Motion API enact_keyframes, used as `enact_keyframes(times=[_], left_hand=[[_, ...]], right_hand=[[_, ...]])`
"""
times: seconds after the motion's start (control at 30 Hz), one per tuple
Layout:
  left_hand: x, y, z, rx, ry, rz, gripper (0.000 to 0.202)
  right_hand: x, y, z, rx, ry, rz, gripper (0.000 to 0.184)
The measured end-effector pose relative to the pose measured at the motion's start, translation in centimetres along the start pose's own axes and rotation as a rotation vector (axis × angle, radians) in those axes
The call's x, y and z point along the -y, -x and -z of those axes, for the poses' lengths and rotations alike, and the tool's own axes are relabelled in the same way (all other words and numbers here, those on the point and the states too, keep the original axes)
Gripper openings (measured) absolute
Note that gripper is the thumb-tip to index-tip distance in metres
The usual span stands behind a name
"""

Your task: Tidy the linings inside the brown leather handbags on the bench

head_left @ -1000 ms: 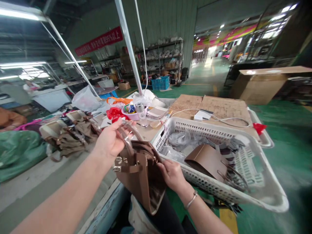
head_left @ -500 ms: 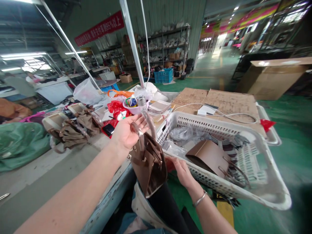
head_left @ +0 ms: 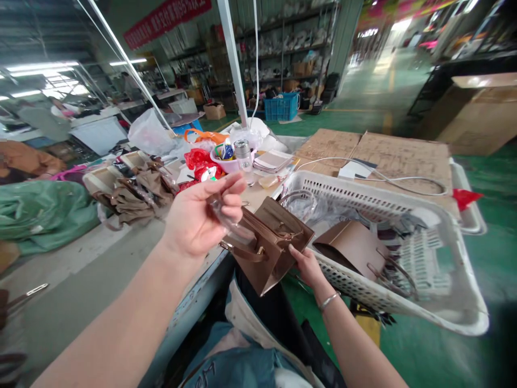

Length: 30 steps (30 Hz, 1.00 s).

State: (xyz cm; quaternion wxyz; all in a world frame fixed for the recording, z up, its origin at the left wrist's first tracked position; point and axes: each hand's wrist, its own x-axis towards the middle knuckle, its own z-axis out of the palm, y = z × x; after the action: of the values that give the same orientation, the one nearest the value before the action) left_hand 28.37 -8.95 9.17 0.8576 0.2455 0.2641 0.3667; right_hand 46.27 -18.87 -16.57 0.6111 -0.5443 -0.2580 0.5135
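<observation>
A brown handbag (head_left: 262, 264) hangs tilted over my lap, its top open toward me. One of its handles, wrapped in clear plastic, runs into my left hand (head_left: 202, 215), whose fingers are curled round it. My right hand (head_left: 307, 265) grips the bag's right side, thumb on the near face and the other fingers mostly hidden behind. Just right of it, a second brown handbag (head_left: 353, 250) lies on its side in a white perforated plastic basket (head_left: 456, 269), among clear plastic wrapping.
Left on the worktable (head_left: 92, 302) lie several brown bag pieces (head_left: 137, 194) and a green cloth bundle (head_left: 48, 210). A clear bottle (head_left: 243, 161) stands beside a pink basin and a red plastic bag (head_left: 202, 164). Flattened cardboard (head_left: 404, 156) lies behind the basket. A person in orange sits far left.
The bag has swung up and to the right, its opening tilting into view. My left hand has come nearer and lower with the handle; my right thumb now presses the bag's side.
</observation>
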Motion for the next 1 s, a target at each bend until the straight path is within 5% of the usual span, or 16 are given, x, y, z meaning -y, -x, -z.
enact_keyframes(times=[0.1, 0.27, 0.8, 1.0], left_hand=[[-0.6, 2.2, 3.3, -0.003, 0.056, 0.013, 0.025], [-1.2, 4.3, 7.6, -0.016, 0.127, -0.059, 0.02], [-0.4, 6.7, 6.9, -0.023, 0.099, -0.069, 0.021], [0.4, 7.8, 6.7, -0.046, 0.142, -0.091, 0.019]], right_hand=[[-1.4, 0.0, 0.6, 0.022, -0.198, -0.143, 0.037], [-2.3, 0.5, -0.2, 0.137, -0.132, -0.194, 0.032], [-3.2, 2.0, -1.8, 0.288, -0.076, -0.169, 0.039], [-4.2, 2.4, -2.2, 0.179, 0.044, -0.139, 0.042]])
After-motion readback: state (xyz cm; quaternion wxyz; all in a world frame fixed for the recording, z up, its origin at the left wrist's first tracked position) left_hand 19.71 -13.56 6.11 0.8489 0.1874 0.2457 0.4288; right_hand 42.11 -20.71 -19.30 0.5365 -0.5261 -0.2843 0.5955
